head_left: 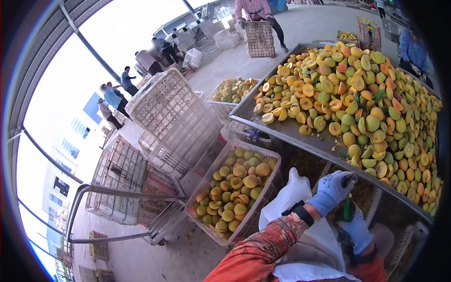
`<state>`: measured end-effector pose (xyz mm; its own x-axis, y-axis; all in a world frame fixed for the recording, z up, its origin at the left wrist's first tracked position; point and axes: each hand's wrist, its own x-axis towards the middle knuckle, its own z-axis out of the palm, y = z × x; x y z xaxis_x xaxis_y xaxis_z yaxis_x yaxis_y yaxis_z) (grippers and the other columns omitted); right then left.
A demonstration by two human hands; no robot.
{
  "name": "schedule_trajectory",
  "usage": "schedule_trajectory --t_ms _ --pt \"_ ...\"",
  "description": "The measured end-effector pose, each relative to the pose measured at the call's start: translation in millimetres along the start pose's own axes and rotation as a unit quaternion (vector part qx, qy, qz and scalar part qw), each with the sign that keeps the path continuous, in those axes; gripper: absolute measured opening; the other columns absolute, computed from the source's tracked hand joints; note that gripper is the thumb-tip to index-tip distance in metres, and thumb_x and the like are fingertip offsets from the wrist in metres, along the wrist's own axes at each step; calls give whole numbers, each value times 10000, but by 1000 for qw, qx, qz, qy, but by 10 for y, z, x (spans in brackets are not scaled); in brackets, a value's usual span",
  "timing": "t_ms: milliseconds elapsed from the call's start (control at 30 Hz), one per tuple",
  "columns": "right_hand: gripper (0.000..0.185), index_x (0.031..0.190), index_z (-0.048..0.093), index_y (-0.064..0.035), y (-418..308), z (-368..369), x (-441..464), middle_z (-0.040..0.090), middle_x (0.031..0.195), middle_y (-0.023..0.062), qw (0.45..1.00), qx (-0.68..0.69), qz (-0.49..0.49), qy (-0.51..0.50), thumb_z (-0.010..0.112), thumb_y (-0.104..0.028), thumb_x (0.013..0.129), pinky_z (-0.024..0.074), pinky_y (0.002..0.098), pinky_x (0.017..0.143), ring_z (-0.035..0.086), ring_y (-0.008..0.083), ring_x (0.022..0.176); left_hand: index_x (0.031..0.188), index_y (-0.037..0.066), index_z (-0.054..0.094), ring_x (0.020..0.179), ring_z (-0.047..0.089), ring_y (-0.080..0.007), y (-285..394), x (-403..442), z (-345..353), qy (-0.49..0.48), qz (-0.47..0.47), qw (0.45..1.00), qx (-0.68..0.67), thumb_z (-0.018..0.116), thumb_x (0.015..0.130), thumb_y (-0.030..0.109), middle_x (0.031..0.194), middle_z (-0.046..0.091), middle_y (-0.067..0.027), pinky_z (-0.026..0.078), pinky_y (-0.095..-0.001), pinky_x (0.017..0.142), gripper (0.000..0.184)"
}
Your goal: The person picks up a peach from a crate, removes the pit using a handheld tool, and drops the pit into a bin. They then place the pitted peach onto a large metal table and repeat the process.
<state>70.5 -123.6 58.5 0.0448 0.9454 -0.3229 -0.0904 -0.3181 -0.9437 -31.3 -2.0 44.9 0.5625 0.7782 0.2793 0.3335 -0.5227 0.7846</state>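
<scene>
My left hand [334, 190], in a light-blue knit glove with dark, dirty fingertips, is curled closed near the table's front edge. Anything inside its fingers is hidden. Below it is my right hand [358, 231], also gloved, with its fingers wrapped round a green-handled tool [348, 210]; the tool's working end cannot be made out. Beyond both hands, a metal-topped table [300, 136] bears a big heap of yellow-green and orange fruit [371, 122], many halved with cut faces showing. A white apron or cloth [291, 197] covers my lap.
A plastic crate [221, 239] full of fruit stands left of my lap. Stacked crates [164, 108] rise behind a bent metal rail [127, 191]. Another fruit-filled crate [225, 103] sits beyond the table. A person [256, 9] carries a crate [260, 40]; a co-worker [413, 51] is at the far right.
</scene>
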Motion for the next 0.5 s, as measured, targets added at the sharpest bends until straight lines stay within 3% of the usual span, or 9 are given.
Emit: schedule_trajectory --t_ms 67,133,167,233,300,367,433,467,500 --pt "359 1033 526 -33 -100 27 -3 573 817 45 998 -53 -19 19 632 29 696 462 249 490 542 120 568 1009 104 632 849 597 -312 -3 -5 51 25 -2 1000 -5 614 795 256 916 617 -114 484 -383 738 262" --pt "370 1039 515 -31 -189 20 -80 553 780 38 992 114 34 -27 624 36 692 425 237 419 502 109 514 1024 103 628 845 597 -311 30 -29 48 50 -15 999 -13 623 790 243 914 616 -111 484 -381 737 273" --pt "370 1039 515 -31 -158 9 -71 553 780 38 992 114 37 -27 624 36 692 425 237 419 502 109 514 1043 106 622 844 598 -310 40 -26 29 60 7 996 -60 627 789 231 920 616 -111 486 -375 731 283" --pt "396 1048 539 -50 -85 -24 -37 587 890 42 994 109 18 -27 657 4 674 484 254 667 568 132 761 1063 109 617 843 599 -309 57 -28 20 68 31 992 -106 631 789 220 926 616 -110 487 -369 725 296" --pt "395 1047 539 -47 -177 49 -44 592 899 48 999 36 7 -2 658 -1 673 485 265 682 572 141 769 1095 108 603 845 603 -306 57 -57 77 101 -15 994 -28 624 798 210 945 613 -113 489 -359 710 314" --pt "394 1047 540 -43 -215 20 -18 597 907 54 999 -41 -7 24 659 -7 673 485 276 698 577 150 777 1074 102 612 842 605 -309 23 -12 70 102 4 993 -58 621 803 217 935 619 -118 487 -361 712 294" --pt "412 1055 536 -31 -132 -43 -41 605 929 71 989 143 24 -43 671 -31 666 478 300 734 588 174 799 1052 95 621 839 607 -312 -45 -47 112 102 6 991 -90 617 808 225 925 626 -123 486 -363 715 276" --pt "412 1055 536 -31 -131 -36 -35 605 929 71 988 144 26 -42 671 -31 666 478 300 734 588 174 799 1025 89 631 832 609 -313 -84 1 137 65 -36 990 -116 612 813 233 906 634 -127 484 -368 718 257" --pt "416 1052 534 -32 -157 -30 -19 605 924 74 1000 1 -2 -18 679 -39 663 478 307 741 589 179 814 997 83 641 824 611 -315 -48 74 111 26 -76 987 -142 607 818 240 887 641 -131 483 -372 721 241"
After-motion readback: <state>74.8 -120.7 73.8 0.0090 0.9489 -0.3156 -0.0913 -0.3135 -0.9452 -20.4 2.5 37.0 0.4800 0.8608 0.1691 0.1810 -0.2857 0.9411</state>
